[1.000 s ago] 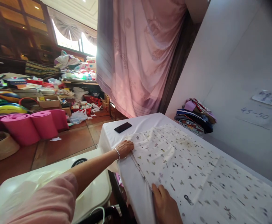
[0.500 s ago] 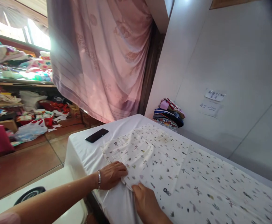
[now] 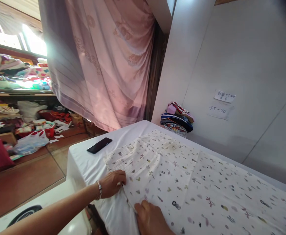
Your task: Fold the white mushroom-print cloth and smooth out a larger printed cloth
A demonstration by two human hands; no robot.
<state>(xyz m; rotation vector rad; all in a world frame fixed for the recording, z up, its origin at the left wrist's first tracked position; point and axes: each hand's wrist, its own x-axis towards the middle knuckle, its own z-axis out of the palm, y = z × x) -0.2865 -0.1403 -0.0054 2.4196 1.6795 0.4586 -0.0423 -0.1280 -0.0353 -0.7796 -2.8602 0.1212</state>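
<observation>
A white cloth printed with small dark motifs lies spread over a table with a white cover. My left hand, a bracelet at its wrist, is closed in a pinch on the cloth's near edge. My right hand rests a little to the right on the same edge, fingers curled onto the fabric; its grip is partly out of frame.
A black phone lies on the table's far left corner. A stack of folded fabrics sits against the white wall. A pink curtain hangs behind. Bags and clutter cover the floor at left; a white surface is below my left arm.
The camera has swung right. My left hand slid along the cloth's near edge toward my right hand, and both now sit close together on that edge.
</observation>
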